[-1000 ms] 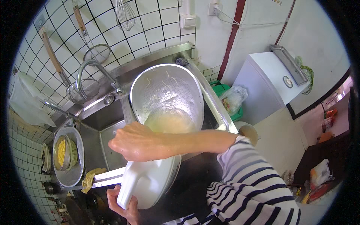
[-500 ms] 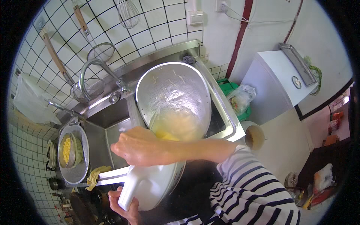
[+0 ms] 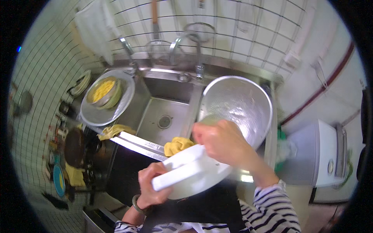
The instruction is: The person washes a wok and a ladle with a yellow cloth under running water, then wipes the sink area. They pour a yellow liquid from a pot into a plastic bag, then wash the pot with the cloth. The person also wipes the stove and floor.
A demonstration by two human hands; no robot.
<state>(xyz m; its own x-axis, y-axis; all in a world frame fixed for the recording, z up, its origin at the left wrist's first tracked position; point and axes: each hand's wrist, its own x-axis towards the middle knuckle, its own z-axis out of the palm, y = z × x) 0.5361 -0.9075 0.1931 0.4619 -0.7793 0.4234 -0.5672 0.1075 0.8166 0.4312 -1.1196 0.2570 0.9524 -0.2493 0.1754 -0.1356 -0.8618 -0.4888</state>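
While our left hand [image 3: 148, 188] wraps its fingers round the white tub [image 3: 204, 182] by its handle [image 3: 178, 174], near the sink [image 3: 155, 116], we should grip firmly; right hand [image 3: 223, 143] fingers curled, can't tell what they pinch.

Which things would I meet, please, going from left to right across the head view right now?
Blue bowl → yellow food in a bowl → left hand, holding the white container by its handle → right hand → white cabinet.
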